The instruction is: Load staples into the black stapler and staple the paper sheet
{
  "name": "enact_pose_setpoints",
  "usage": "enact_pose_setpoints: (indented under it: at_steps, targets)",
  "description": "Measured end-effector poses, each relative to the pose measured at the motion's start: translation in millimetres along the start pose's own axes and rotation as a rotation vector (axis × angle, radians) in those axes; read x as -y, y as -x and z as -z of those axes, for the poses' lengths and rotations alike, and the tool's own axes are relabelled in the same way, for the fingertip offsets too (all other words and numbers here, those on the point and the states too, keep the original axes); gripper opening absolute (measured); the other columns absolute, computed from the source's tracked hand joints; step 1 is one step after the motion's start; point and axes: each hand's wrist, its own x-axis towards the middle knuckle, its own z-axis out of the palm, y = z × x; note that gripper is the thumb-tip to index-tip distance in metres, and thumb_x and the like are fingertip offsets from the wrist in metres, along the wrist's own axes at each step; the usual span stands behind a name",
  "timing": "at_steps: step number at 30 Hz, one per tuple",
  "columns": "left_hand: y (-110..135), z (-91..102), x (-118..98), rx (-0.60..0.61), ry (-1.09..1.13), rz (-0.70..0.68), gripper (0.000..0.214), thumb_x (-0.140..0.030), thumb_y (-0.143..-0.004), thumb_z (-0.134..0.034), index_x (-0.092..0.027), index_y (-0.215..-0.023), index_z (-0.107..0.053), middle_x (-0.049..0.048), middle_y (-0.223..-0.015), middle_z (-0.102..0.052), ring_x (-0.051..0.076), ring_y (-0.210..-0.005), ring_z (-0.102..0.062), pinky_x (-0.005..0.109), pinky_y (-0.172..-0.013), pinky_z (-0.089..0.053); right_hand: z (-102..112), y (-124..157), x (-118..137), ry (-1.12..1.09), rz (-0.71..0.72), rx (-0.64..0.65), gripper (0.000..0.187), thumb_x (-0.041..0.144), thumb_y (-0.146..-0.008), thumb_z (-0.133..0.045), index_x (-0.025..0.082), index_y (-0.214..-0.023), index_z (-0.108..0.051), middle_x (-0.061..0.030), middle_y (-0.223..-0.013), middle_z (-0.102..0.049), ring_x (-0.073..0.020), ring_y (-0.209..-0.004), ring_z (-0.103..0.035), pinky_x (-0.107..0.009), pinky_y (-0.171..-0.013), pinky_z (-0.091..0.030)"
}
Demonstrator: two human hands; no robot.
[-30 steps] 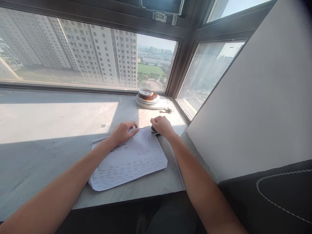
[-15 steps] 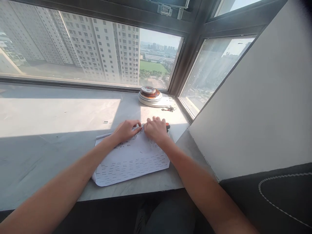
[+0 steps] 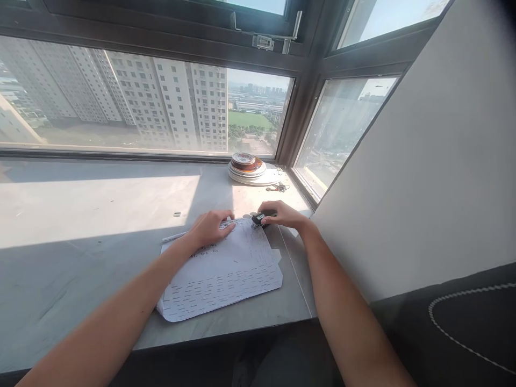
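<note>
The left hand (image 3: 209, 228) lies flat, fingers spread, pinning the far edge of a sheet stack of printed paper (image 3: 223, 269) that sits near the table's (image 3: 80, 258) front right corner. The right hand (image 3: 282, 215) is closed around a small black stapler (image 3: 258, 219), held at the paper's far right corner, its mouth seemingly at the sheet edge. Judging by this, the sheets are lined up and held and the pressing of the stapler is what is left; plates (image 3: 246, 167) are stacked at the table's far right corner by the window.
</note>
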Motion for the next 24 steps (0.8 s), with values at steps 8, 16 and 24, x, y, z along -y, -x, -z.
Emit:
enact_pose_setpoints:
  at_steps: [8,16,24]
  targets:
    - [3,5.0,7,0.075,-0.045,-0.221,0.048,-0.044,-0.093,-0.058,-0.034,-0.140,-0.061,0.0088,-0.129,-0.062,0.034,-0.119,-0.055,0.050,-0.102,-0.041,7,12,-33,0.251,-0.275,-0.405,0.026,0.032,-0.074,-0.082,0.021,-0.077,-0.059,0.0005,-0.078,-0.058,-0.0172,-0.074,-0.050,-0.029,-0.066,-0.032]
    - [-6,-5.8,4,-0.032,0.040,-0.004,0.046,-0.052,-0.079,-0.074,-0.031,-0.120,-0.066,0.0085,-0.121,-0.060,0.036,-0.116,-0.053,0.054,-0.098,-0.041,-15,-12,0,-0.131,-0.108,-0.445,0.036,0.047,-0.081,-0.076,0.021,-0.079,-0.051,0.0035,-0.075,-0.050,-0.0153,-0.071,-0.046,-0.029,-0.065,-0.031]
    - [-13,-2.1,31,-0.295,0.663,0.234,0.034,-0.016,-0.069,-0.051,-0.023,-0.101,-0.059,0.0059,-0.108,-0.061,0.023,-0.102,-0.056,0.036,-0.084,-0.045,-44,-29,13,-0.177,-0.067,-0.109,0.044,0.056,-0.081,-0.075,0.022,-0.084,-0.046,0.0026,-0.082,-0.051,-0.0164,-0.076,-0.046,-0.028,-0.067,-0.032]
